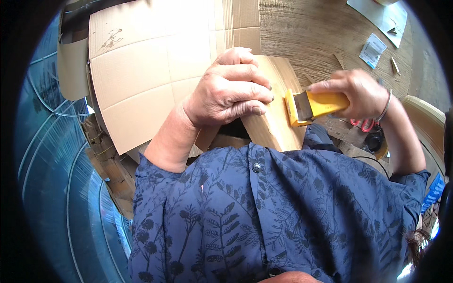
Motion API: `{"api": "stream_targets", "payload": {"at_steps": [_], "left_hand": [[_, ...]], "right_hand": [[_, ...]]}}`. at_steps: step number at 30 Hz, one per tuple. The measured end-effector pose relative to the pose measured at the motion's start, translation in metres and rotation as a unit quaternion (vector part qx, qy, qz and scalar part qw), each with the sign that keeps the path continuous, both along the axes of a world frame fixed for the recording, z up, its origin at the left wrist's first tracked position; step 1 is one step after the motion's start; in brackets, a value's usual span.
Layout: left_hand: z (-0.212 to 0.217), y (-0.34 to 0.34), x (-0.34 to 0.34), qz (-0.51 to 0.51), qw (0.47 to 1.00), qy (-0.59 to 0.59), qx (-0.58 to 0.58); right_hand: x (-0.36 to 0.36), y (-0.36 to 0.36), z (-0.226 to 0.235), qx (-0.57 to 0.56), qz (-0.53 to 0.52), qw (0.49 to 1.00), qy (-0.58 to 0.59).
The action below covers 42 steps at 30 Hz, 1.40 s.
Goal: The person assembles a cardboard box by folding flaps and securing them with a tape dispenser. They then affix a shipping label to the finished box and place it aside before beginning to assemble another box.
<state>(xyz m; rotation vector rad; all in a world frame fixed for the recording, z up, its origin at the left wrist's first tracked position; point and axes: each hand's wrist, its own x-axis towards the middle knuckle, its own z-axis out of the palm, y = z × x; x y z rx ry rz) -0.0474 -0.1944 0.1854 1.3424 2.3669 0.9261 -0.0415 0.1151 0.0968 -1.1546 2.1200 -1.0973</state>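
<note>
My left hand point(233, 87) has its fingers bent and pressed together at the left edge of a long, narrow brown piece point(271, 125) that looks like cardboard with a shiny surface. In my right hand point(361, 94), slightly blurred, is a yellow hand tool point(325, 104), shaped like a tape dispenser. Its broad yellow head and dark grey plate meet the right part of the brown piece. My right fingers wrap round the handle, hiding its far end. Below my left hand shows a dark gap beside the brown piece.
Flat cardboard point(146, 70) spreads over the left of the wood-grain table point(297, 28). A white-and-blue label point(373, 49) and a pale sheet point(384, 19) lie at the far right. Red-handled scissors point(363, 124) lie below my right wrist. Blue plastic-wrapped material point(61, 174) stands at left.
</note>
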Motion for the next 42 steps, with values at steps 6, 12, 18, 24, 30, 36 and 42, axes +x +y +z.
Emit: {"api": "stream_targets", "payload": {"at_steps": [6,12,18,24,30,36,42], "left_hand": [[-0.001,0.007,0.003,-0.005,1.0,-0.005,-0.015],[-0.004,0.004,0.009,0.004,0.999,0.05,-0.013],[-0.009,0.007,0.0,-0.023,0.998,0.054,0.035],[-0.015,0.006,-0.007,0.009,0.993,-0.016,0.116],[0.002,-0.01,-0.003,0.287,0.839,-0.343,0.31],[0.031,0.005,0.007,0.238,0.778,-0.479,0.33],[0.02,-0.06,0.01,0.331,0.723,-0.445,0.411]], "right_hand": [[-0.06,-0.07,0.072,0.234,0.176,0.955,-0.056],[-0.039,-0.026,0.023,0.321,-0.013,0.947,-0.02],[0.056,-0.066,-0.017,-0.158,-0.496,0.756,-0.398],[0.055,-0.069,-0.032,-0.315,-0.569,0.709,-0.272],[0.062,-0.037,0.018,-0.178,-0.453,0.862,0.139],[0.035,-0.049,0.086,-0.127,-0.285,0.863,0.396],[0.05,-0.009,0.086,-0.028,-0.312,0.91,0.271]]}}
